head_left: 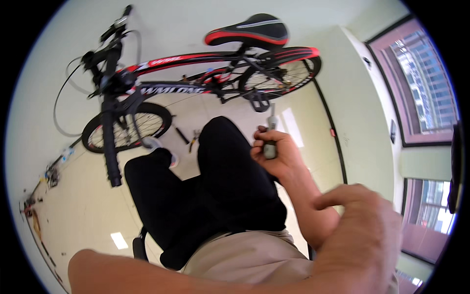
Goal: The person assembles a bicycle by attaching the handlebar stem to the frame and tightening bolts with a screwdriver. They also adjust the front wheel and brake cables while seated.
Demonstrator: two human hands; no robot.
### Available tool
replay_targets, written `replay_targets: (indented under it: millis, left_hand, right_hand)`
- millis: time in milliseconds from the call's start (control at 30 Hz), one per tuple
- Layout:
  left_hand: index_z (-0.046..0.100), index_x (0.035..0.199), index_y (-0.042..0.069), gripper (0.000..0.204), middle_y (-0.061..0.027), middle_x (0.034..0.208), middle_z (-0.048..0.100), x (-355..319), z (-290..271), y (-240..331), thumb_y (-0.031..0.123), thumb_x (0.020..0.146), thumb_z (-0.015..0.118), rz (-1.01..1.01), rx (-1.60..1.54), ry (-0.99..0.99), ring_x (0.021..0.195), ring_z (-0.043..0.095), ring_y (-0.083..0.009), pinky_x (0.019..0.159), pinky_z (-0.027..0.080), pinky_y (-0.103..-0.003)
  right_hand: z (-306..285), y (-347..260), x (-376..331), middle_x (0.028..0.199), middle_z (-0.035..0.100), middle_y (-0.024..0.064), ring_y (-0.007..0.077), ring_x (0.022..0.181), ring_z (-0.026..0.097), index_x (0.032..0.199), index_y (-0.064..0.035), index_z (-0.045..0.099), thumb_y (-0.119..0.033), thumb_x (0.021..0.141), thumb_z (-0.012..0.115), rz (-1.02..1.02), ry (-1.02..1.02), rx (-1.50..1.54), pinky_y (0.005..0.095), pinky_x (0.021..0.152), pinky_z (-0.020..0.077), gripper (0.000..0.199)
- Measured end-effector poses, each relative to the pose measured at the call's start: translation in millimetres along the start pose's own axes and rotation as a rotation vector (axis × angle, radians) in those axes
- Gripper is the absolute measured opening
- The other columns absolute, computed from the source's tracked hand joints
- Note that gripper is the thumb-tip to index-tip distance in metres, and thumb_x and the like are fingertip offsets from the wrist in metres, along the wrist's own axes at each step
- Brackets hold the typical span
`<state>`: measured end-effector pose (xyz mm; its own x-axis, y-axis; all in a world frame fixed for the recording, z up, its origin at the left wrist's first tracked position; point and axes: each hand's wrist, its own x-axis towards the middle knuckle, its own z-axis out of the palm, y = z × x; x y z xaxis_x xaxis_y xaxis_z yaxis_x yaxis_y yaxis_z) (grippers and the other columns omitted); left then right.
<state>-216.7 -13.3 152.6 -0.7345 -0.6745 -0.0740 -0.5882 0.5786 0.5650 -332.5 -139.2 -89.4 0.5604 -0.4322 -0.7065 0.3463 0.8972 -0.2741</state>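
Note:
My right hand (280, 153) is raised beside my knee, its fingers closed around a screwdriver with a grey handle (269, 150). The shaft points up toward the pedal (259, 102) of a black and red bicycle (181, 73) and appears apart from it. My left forearm crosses low in front of my body. At its end, my left hand (362, 223) lies over my right forearm near the elbow. One bent finger shows against the skin; the others are hidden or blurred, and I see no object in that hand.
The bicycle stands along the wall, its handlebar (111, 132) reaching toward me on the left. Pliers (194, 139) and a dark bar-shaped tool (181, 135) lie on the floor (93, 206) near its front wheel. Assorted items (51, 175) line the left wall. Windows (421, 78) are at right.

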Motion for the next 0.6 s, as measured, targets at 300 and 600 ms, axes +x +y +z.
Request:
replay_targets:
  millis: [300, 600]
  left_hand:
    - [0.064, 0.1, -0.006, 0.037, -0.02, 0.089, 0.066, 1, -4, 0, 0.011, 0.069, 0.072, 0.036, 0.032, -0.005, 0.083, 0.067, -0.0227, 0.067, 0.053, -0.034]
    - [0.064, 0.1, -0.008, 0.037, -0.0216, 0.09, 0.067, 25, -8, 0, 0.011, 0.069, 0.072, -0.017, -0.036, -0.065, 0.084, 0.069, -0.0229, 0.066, 0.055, -0.034]
  right_hand:
    - [3, 4, 7, 0.083, 0.057, 0.0093, 0.0178, 0.068, 0.055, 0.108, -0.0054, 0.05, 0.003, 0.087, 0.059, 0.01, 0.018, -0.051, 0.0317, 0.059, 0.0485, 0.025]
    - [6, 0, -4, 0.09, 0.057, 0.0097, 0.0181, 0.069, 0.054, 0.109, -0.005, 0.048, 0.005, 0.087, 0.058, -0.017, 0.053, -0.041, 0.0315, 0.062, 0.0472, 0.026]
